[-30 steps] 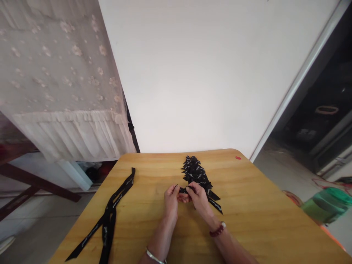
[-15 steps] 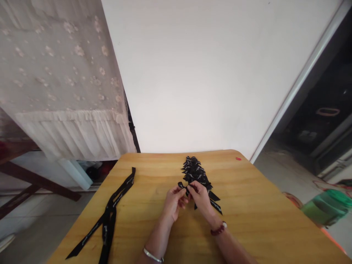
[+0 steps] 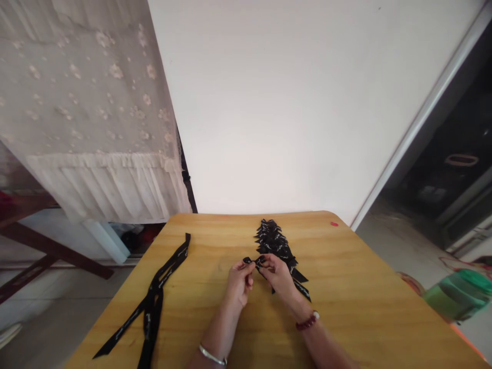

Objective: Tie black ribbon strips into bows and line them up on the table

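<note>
Both my hands meet at the middle of the wooden table, pinching a small black ribbon bow between their fingertips. My left hand grips the bow's left loop, and a silver bangle shows on that wrist. My right hand pinches its right side, with a red bead bracelet on that wrist. Just beyond and to the right of my fingers lies a pile of finished black ribbon bows, their tails trailing toward my right wrist.
Several long black ribbon strips lie along the table's left side. A tiny red speck sits near the far right corner. A white wall stands behind, a lace curtain hangs at the left, and a green container rests on the floor at the right.
My hands have lifted slightly and moved a little farther up the table with the bow. The bow's loop now shows more clearly between my fingertips.
</note>
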Available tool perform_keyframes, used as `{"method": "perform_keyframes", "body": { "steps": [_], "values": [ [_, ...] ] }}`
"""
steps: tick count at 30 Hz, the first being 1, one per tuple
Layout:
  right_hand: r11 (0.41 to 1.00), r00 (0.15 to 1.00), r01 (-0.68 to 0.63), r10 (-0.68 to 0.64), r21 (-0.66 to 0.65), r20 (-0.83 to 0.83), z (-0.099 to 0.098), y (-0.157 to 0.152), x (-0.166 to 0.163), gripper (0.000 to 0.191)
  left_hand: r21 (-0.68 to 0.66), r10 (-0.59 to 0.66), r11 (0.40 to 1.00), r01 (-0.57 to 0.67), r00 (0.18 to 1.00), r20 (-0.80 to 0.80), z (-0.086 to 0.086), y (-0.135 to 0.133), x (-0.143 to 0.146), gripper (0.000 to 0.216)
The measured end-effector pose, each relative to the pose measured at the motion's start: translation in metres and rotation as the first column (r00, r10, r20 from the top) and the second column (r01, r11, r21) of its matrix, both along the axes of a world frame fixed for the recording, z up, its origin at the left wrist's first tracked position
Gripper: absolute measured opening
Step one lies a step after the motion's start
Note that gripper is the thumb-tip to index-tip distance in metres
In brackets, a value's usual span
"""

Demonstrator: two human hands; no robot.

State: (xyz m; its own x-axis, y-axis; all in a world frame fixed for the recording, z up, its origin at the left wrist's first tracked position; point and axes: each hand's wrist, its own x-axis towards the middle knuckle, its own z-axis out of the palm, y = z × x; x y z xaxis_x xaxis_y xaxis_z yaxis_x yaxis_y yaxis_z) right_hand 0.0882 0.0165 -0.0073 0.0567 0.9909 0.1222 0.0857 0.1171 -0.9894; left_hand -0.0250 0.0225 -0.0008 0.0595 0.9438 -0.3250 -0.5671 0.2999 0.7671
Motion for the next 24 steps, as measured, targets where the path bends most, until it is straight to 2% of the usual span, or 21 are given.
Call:
{"method": "perform_keyframes", "body": {
  "steps": [5, 8, 13, 19, 24],
  "values": [
    [0.996, 0.999, -0.030, 0.026, 0.089, 0.037, 0.003, -0.001, 0.001, 0.012, -0.075, 0.008, 0.997, -0.001, 0.995, 0.095, 0.002, 0.001, 0.001, 0.012],
    [0.998, 0.999, -0.037, 0.036, 0.052, 0.019, 0.006, -0.002, 0.002, 0.010, -0.056, 0.006, 0.998, 0.002, 0.992, 0.129, 0.002, 0.002, 0.000, 0.008],
    [1.000, 1.000, -0.023, 0.023, -0.002, -0.022, 0.013, -0.005, 0.004, 0.018, -0.039, -0.005, 0.999, 0.009, 0.993, 0.119, 0.002, 0.001, -0.001, 0.006],
    [1.000, 0.999, 0.000, 0.000, -0.003, -0.044, 0.017, -0.007, 0.005, 0.029, 0.028, -0.082, 0.996, 0.082, 0.996, 0.028, 0.000, -0.002, 0.001, 0.005],
    [0.993, 0.991, 0.080, -0.089, 0.090, 0.097, 0.017, -0.006, 0.010, 0.028, 0.074, -0.227, 0.969, 0.236, 0.967, -0.116, -0.004, -0.005, 0.004, 0.012]
  ]
}}
